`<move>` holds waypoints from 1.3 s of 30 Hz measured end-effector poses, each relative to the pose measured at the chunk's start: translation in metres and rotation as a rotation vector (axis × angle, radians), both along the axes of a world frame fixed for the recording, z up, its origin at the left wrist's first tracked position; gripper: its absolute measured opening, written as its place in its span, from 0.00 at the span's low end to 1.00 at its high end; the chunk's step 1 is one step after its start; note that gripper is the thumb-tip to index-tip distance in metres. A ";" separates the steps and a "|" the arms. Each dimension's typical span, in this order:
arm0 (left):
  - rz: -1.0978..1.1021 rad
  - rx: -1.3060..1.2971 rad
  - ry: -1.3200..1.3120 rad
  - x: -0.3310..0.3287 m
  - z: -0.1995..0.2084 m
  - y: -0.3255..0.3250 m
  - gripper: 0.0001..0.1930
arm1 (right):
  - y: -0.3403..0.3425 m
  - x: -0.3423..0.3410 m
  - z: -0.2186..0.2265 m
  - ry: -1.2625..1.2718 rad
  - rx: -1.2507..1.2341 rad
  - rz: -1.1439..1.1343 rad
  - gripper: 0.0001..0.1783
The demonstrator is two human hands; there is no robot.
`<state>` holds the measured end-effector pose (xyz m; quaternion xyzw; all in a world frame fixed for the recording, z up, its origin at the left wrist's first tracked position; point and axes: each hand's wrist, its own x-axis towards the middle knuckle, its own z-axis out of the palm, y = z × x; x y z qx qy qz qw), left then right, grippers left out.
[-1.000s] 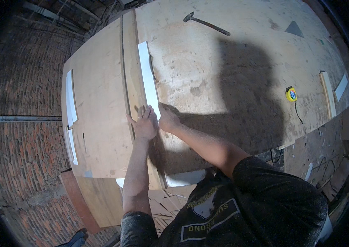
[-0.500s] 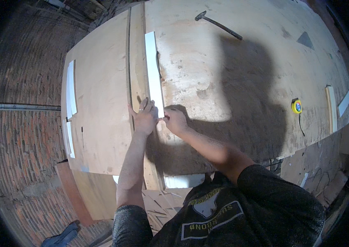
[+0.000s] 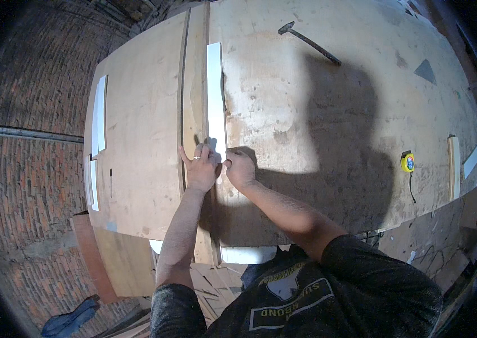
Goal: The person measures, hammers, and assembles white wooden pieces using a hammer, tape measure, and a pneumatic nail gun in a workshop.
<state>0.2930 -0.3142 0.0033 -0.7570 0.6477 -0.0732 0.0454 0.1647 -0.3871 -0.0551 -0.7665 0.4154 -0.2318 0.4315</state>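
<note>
A long, narrow white strip (image 3: 215, 96) lies on the plywood panel (image 3: 143, 118), along the right edge of a wooden batten (image 3: 196, 73). My left hand (image 3: 201, 172), a ring on one finger, holds the strip's near end, with its outer finger stretched across the batten. Close beside it, my right hand (image 3: 240, 170) has its fingers curled in and pinches the same end at the right edge. Whether anything small is between the right fingertips is hidden.
A hammer (image 3: 311, 44) lies at the far right of centre. To the right are a yellow tape measure (image 3: 407, 162), a grey triangular piece (image 3: 425, 71) and pale strips (image 3: 453, 169). More white strips (image 3: 99, 115) lie along the left edge, beside a brick wall (image 3: 30, 186).
The whole view has shifted slightly. Both hands stay at the near end of the white strip, with little visible change in their grip.
</note>
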 end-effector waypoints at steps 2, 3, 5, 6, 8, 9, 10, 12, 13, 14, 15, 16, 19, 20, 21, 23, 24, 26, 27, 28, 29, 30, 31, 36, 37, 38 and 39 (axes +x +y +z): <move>0.069 0.025 0.054 0.001 -0.003 -0.003 0.13 | -0.008 0.001 0.003 0.008 -0.020 0.003 0.14; 0.063 0.025 0.053 0.004 -0.004 -0.004 0.13 | -0.010 0.000 0.005 0.017 -0.036 0.011 0.15; 0.049 0.014 0.029 0.013 -0.007 -0.003 0.13 | -0.011 -0.011 0.008 -0.042 -0.085 -0.002 0.16; 0.051 0.007 0.037 0.012 -0.006 -0.005 0.13 | -0.015 -0.023 0.008 -0.091 -0.136 -0.008 0.17; 0.082 0.094 0.067 0.011 -0.002 -0.006 0.12 | -0.028 -0.058 0.007 -0.055 -0.282 -0.022 0.17; 0.081 0.088 0.079 0.009 0.000 -0.009 0.12 | -0.034 -0.077 -0.004 -0.085 -0.284 -0.081 0.17; 0.090 0.091 0.082 0.012 0.000 -0.007 0.12 | -0.038 -0.096 0.005 -0.049 -0.286 -0.077 0.16; 0.032 0.060 0.096 0.006 0.008 -0.038 0.11 | -0.065 -0.154 -0.075 -0.117 -0.368 -0.223 0.16; 0.013 0.052 0.087 0.008 0.007 -0.042 0.11 | -0.076 -0.179 -0.084 -0.197 -0.478 -0.191 0.16; 0.034 0.067 0.070 0.018 -0.001 -0.027 0.12 | -0.071 -0.188 -0.064 -0.064 -0.528 -0.175 0.15; 0.051 0.074 0.073 0.025 -0.007 -0.021 0.12 | -0.071 -0.202 -0.033 0.075 -0.590 -0.172 0.15; 0.064 0.094 0.072 0.029 -0.008 -0.025 0.11 | -0.077 -0.219 -0.026 0.078 -0.596 -0.174 0.15; 0.065 0.131 0.109 0.026 0.001 -0.043 0.11 | -0.085 -0.259 -0.010 0.247 -0.561 -0.392 0.17; 0.076 0.144 0.136 0.024 0.007 -0.047 0.12 | -0.085 -0.265 0.006 0.283 -0.696 -0.379 0.18; 0.074 0.144 0.134 0.027 0.007 -0.047 0.12 | -0.084 -0.267 0.015 0.314 -0.831 -0.360 0.19; 0.078 0.121 0.128 0.029 0.009 -0.050 0.13 | -0.081 -0.273 0.012 0.298 -0.826 -0.403 0.19; 0.071 0.123 0.128 0.028 0.011 -0.054 0.13 | -0.081 -0.277 0.009 0.284 -0.821 -0.443 0.18; 0.079 0.109 0.074 0.027 0.015 -0.061 0.10 | -0.082 -0.283 0.004 0.286 -0.820 -0.460 0.18; 0.074 0.111 0.073 0.026 0.017 -0.066 0.10 | -0.082 -0.284 0.002 0.285 -0.821 -0.472 0.18; 0.088 0.120 0.048 0.026 0.019 -0.072 0.11 | -0.082 -0.286 -0.001 0.287 -0.819 -0.477 0.18; 0.114 0.127 0.020 0.029 0.020 -0.075 0.13 | -0.082 -0.282 0.001 0.325 -0.862 -0.475 0.18; 0.121 0.128 0.019 0.036 0.014 -0.078 0.13 | -0.083 -0.278 0.003 0.362 -0.905 -0.472 0.19; 0.140 0.137 0.028 0.045 0.008 -0.081 0.16 | -0.084 -0.276 0.000 0.357 -0.905 -0.466 0.19; 0.169 0.180 0.025 0.047 0.013 -0.106 0.21 | -0.091 -0.291 -0.026 0.309 -0.851 -0.491 0.21; 0.177 0.172 0.022 0.051 0.014 -0.108 0.21 | -0.091 -0.291 -0.030 0.305 -0.850 -0.488 0.21; 0.180 0.162 0.021 0.052 0.015 -0.113 0.21 | -0.093 -0.292 -0.031 0.276 -0.826 -0.494 0.21; 0.178 0.162 0.022 0.052 0.016 -0.116 0.21 | -0.093 -0.293 -0.032 0.246 -0.803 -0.499 0.21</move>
